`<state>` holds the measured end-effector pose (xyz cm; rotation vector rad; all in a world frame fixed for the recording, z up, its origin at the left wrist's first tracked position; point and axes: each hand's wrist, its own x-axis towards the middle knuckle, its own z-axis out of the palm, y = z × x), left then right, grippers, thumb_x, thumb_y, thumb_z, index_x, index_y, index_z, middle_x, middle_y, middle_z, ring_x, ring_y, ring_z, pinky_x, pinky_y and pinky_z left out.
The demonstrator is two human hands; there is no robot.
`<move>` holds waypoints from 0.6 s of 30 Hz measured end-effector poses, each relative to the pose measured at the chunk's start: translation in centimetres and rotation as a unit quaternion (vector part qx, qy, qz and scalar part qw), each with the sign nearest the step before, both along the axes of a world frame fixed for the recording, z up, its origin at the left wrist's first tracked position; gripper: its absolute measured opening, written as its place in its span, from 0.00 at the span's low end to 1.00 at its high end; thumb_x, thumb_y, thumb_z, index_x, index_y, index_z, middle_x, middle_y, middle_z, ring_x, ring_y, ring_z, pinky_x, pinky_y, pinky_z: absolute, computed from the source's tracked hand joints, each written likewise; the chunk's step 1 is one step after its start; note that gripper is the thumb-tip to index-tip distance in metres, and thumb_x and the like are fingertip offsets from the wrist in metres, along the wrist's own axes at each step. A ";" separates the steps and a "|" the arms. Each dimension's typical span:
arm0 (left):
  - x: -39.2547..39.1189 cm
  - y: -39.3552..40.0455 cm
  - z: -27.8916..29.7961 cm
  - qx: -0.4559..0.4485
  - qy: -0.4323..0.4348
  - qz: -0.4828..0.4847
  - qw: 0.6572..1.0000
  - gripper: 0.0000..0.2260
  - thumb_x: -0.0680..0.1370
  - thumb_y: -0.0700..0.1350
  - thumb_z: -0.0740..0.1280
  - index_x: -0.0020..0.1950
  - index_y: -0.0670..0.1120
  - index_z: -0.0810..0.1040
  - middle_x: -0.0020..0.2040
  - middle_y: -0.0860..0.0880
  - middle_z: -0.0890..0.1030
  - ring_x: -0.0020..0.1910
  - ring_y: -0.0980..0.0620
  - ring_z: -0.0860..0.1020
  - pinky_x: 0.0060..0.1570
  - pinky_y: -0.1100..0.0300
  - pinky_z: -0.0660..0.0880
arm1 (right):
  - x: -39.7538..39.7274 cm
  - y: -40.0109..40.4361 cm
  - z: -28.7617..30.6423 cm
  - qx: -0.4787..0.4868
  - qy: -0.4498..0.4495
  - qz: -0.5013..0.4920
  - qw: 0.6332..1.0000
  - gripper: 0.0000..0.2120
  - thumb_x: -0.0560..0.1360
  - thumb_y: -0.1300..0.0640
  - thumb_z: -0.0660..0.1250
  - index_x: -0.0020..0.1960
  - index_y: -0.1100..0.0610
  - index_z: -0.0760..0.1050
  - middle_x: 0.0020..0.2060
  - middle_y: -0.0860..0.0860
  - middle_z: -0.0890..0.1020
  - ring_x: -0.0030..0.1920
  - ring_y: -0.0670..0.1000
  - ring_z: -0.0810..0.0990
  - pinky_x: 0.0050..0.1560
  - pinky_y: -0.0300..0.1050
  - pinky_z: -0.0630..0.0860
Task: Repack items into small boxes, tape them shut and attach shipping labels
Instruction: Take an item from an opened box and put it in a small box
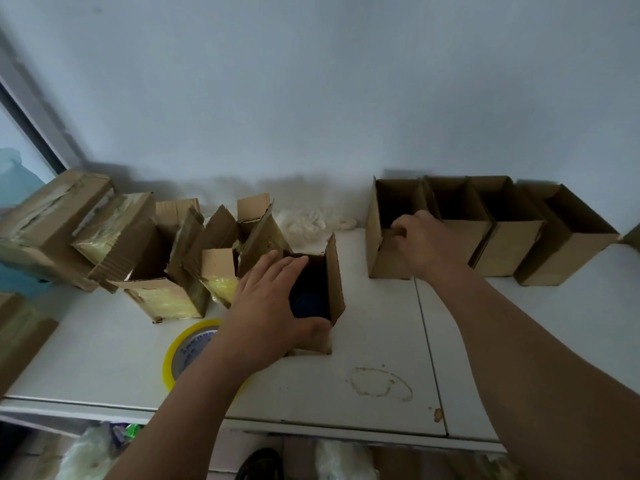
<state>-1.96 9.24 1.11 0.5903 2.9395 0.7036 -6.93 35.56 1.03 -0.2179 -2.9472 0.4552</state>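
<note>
A small open cardboard box [335,282] stands in the middle of the white table [374,327], with a dark blue round item [308,303] inside. My left hand [266,306] grips this box's near left rim, thumb along the front edge. At the back right, my right hand [420,242] pinches the front rim of an empty open box [379,258], the leftmost in a row of empty boxes [512,251]. A yellow tape roll [188,351] lies flat under my left forearm.
Several taped and torn-open boxes [104,237] crowd the back left. White packing filler [311,220] lies against the wall. The table's front edge runs below my arms, with bags on the floor beneath. A seam splits the tabletop on the right.
</note>
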 end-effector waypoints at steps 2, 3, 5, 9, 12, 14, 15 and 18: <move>0.1 0.4 0.2 0.028 -0.003 0.003 1.000 0.44 0.70 0.64 0.72 0.79 0.56 0.53 0.78 0.59 0.56 0.77 0.60 0.43 0.76 0.55 0.46 | 1.4 -0.4 0.7 0.005 -0.003 0.019 1.000 0.12 0.82 0.54 0.59 0.63 0.53 0.76 0.56 0.52 0.74 0.48 0.51 0.75 0.49 0.46 0.74; 0.2 0.6 0.3 0.037 -0.008 0.002 0.999 0.43 0.70 0.63 0.72 0.79 0.56 0.54 0.78 0.58 0.56 0.77 0.60 0.43 0.76 0.55 0.47 | 2.3 -0.7 1.0 0.005 -0.006 0.027 1.000 0.12 0.82 0.54 0.59 0.62 0.52 0.77 0.56 0.52 0.75 0.49 0.51 0.76 0.50 0.46 0.74; 0.4 0.8 0.5 0.039 -0.021 -0.007 0.999 0.44 0.70 0.61 0.73 0.79 0.56 0.54 0.78 0.58 0.56 0.78 0.59 0.43 0.76 0.55 0.47 | 4.4 -1.4 1.3 0.002 -0.015 0.038 0.999 0.12 0.82 0.53 0.60 0.62 0.52 0.77 0.55 0.51 0.75 0.50 0.50 0.76 0.51 0.44 0.73; 0.6 0.8 0.4 0.033 -0.033 -0.015 0.999 0.45 0.69 0.62 0.74 0.79 0.56 0.53 0.79 0.56 0.55 0.78 0.57 0.44 0.76 0.53 0.48 | 9.2 -2.7 1.1 0.007 -0.017 0.035 0.999 0.13 0.82 0.51 0.59 0.64 0.48 0.76 0.52 0.47 0.75 0.47 0.47 0.75 0.47 0.41 0.72; 0.7 0.4 0.2 0.020 -0.030 -0.010 0.999 0.46 0.69 0.62 0.74 0.79 0.56 0.53 0.79 0.56 0.56 0.78 0.56 0.45 0.76 0.53 0.48 | 12.6 -3.5 1.1 0.007 -0.044 0.032 0.998 0.14 0.82 0.50 0.58 0.66 0.45 0.74 0.53 0.45 0.74 0.50 0.46 0.74 0.49 0.40 0.70; 0.8 0.0 0.1 0.009 -0.028 -0.010 1.000 0.46 0.68 0.63 0.74 0.79 0.56 0.53 0.79 0.55 0.56 0.78 0.56 0.46 0.76 0.52 0.48 | 14.2 -3.9 1.2 0.010 -0.059 0.038 0.997 0.14 0.83 0.49 0.57 0.67 0.44 0.73 0.54 0.44 0.74 0.52 0.45 0.74 0.50 0.39 0.70; 0.9 -0.1 0.0 0.003 -0.029 -0.011 0.999 0.46 0.68 0.64 0.73 0.79 0.56 0.53 0.79 0.55 0.56 0.78 0.55 0.46 0.77 0.51 0.48 | 14.8 -4.1 1.4 0.009 -0.062 0.040 0.997 0.14 0.83 0.49 0.57 0.67 0.44 0.73 0.55 0.43 0.74 0.52 0.44 0.74 0.51 0.38 0.70; 1.2 -0.2 0.0 -0.023 -0.032 -0.014 0.999 0.45 0.70 0.63 0.72 0.79 0.57 0.52 0.80 0.56 0.55 0.79 0.55 0.46 0.77 0.51 0.46 | 15.9 -4.4 2.0 0.004 -0.069 0.037 0.997 0.14 0.83 0.49 0.57 0.65 0.43 0.74 0.55 0.43 0.76 0.53 0.44 0.74 0.53 0.39 0.71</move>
